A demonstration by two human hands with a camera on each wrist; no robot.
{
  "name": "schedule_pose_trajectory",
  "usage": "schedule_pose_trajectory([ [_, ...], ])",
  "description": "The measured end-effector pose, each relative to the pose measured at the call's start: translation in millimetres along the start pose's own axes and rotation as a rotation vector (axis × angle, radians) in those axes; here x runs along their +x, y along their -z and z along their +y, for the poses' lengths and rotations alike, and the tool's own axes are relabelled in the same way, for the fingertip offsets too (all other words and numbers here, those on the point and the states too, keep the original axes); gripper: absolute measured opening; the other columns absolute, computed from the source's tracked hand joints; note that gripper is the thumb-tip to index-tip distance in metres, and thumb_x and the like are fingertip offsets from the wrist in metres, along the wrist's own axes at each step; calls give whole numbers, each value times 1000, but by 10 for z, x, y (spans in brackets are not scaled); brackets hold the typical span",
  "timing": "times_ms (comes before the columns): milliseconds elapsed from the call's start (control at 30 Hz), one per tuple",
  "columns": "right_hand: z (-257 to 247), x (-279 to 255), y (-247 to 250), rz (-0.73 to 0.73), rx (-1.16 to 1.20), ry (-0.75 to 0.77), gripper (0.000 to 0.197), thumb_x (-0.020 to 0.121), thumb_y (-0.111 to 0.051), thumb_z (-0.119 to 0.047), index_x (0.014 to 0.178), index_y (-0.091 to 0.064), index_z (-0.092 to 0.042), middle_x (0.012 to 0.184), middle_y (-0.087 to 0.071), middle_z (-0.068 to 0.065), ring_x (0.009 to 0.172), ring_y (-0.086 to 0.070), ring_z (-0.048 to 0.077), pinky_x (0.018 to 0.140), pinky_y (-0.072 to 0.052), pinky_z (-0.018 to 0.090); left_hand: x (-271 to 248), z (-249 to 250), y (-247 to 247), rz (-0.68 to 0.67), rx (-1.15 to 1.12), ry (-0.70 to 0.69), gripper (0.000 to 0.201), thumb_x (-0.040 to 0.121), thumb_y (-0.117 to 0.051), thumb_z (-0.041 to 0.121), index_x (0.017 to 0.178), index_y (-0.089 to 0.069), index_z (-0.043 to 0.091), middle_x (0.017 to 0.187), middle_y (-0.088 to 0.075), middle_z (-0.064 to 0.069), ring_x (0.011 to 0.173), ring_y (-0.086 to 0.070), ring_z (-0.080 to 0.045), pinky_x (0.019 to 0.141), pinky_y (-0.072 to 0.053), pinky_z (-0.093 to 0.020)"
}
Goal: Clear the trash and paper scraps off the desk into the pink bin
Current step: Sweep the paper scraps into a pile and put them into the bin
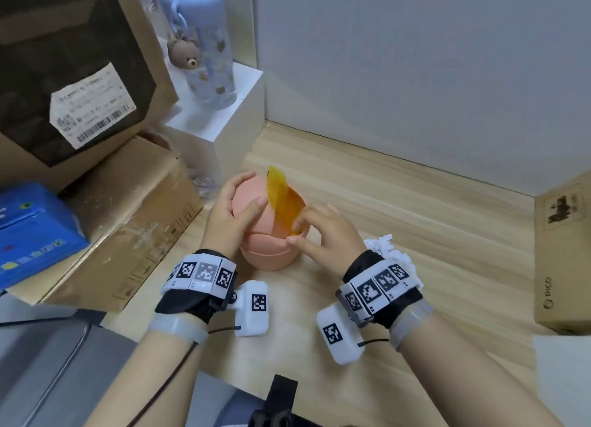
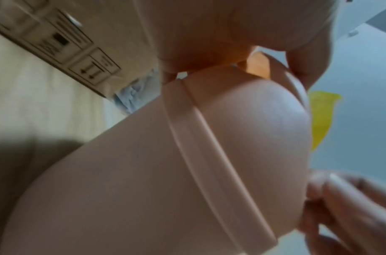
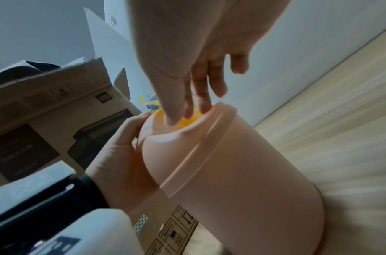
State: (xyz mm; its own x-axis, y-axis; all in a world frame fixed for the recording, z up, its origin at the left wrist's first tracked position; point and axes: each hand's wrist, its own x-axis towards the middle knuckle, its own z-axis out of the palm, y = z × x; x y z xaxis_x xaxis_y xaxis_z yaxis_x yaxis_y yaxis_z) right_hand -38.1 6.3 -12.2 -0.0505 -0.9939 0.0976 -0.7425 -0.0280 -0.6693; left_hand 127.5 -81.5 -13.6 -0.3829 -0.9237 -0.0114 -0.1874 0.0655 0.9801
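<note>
The pink bin [image 1: 267, 255] stands on the wooden desk [image 1: 415, 222], its domed swing lid tipped. My left hand [image 1: 232, 211] grips the dome, fingers over its far side and thumb across the front; the right wrist view shows that left hand [image 3: 122, 146] curled round the lid. My right hand [image 1: 315, 231] pinches the low end of a yellow wrapper [image 1: 283, 199] that sticks up out of the lid's opening. In the right wrist view my fingertips [image 3: 187, 110] are in the opening on the wrapper [image 3: 188, 121]. White paper scraps [image 1: 383, 246] lie just behind my right wrist.
Stacked cardboard boxes [image 1: 128, 222] and a blue box [image 1: 32, 228] crowd the left. A white block [image 1: 230, 132] carrying a blue bottle [image 1: 198, 43] stands behind the bin. A brown box [image 1: 566, 260] sits at the right edge. A grey wall closes the back.
</note>
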Motion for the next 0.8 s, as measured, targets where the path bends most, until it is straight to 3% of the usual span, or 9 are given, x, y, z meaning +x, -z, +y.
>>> schedule_pose_trajectory([
  [100, 0, -85, 108, 81, 48, 41, 34, 74, -63, -36, 100, -55, -15, 110, -60, 3, 105, -55, 23, 89, -43, 37, 57, 38, -186, -39, -12, -46, 48, 66, -62, 46, 113, -52, 42, 124, -55, 14, 117, -49, -7, 102, -39, -31],
  [233, 14, -70, 111, -132, 30, -106, 64, 76, -61, -48, 125, -40, -12, 122, -59, 7, 114, -54, 22, 105, -36, 36, 101, 87, -302, -105, -19, -84, 52, 61, -63, 42, 112, -51, 41, 128, -55, 13, 117, -49, 2, 92, -36, -5],
  [333, -19, -7, 87, -241, -252, -59, 77, 66, -29, -74, 106, -46, -10, 81, -59, -4, 94, -59, 20, 101, -21, 29, 99, 125, -319, -144, 1, -72, 55, 57, -66, 41, 110, -50, 44, 126, -54, 22, 115, -49, 7, 87, -41, -7],
  [400, -59, 65, 53, -354, -388, -29, 71, 65, -21, -77, 83, -50, -16, 73, -56, -3, 90, -56, 21, 93, -17, 33, 104, 134, -316, -187, 42, -90, 61, 57, -69, 41, 115, -49, 40, 125, -52, 24, 115, -49, 5, 91, -44, -18],
  [467, -91, 142, 26, -469, -455, -9, 65, 74, -25, -76, 73, -54, -17, 84, -64, 3, 98, -52, 22, 87, -12, 36, 123, 144, -305, -221, 76, -108, 65, 58, -69, 38, 119, -49, 36, 123, -52, 23, 115, -49, 1, 94, -44, -23],
  [533, -103, 203, 47, -525, -477, -4, 63, 82, -27, -70, 95, -62, -19, 100, -67, 6, 108, -49, 21, 90, -9, 37, 142, 159, -300, -234, 70, -114, 64, 58, -68, 35, 119, -49, 33, 122, -52, 21, 112, -49, 6, 93, -43, -15],
  [633, -128, 289, 98, -659, -500, -33, 68, 83, -26, -68, 119, -54, -17, 113, -65, 10, 115, -48, 23, 106, -10, 42, 138, 161, -293, -227, 39, -110, 59, 59, -66, 30, 115, -49, 32, 123, -53, 14, 111, -50, 6, 91, -42, -11],
  [700, -63, 375, 16, -774, -544, -80, 82, 77, -26, -76, 132, -41, -16, 123, -59, 12, 123, -43, 23, 113, -8, 45, 127, 141, -282, -210, 23, -84, 56, 61, -64, 23, 113, -49, 36, 126, -54, 13, 115, -50, 1, 94, -44, -20],
  [800, 129, 526, -223, -832, -490, -234, 117, 53, -34, -90, 144, -5, -24, 152, -22, 10, 140, -17, 25, 116, -3, 46, 120, 107, -260, -200, -14, -40, 54, 63, -61, 17, 111, -49, 39, 129, -54, 13, 120, -50, -5, 95, -43, -28],
])
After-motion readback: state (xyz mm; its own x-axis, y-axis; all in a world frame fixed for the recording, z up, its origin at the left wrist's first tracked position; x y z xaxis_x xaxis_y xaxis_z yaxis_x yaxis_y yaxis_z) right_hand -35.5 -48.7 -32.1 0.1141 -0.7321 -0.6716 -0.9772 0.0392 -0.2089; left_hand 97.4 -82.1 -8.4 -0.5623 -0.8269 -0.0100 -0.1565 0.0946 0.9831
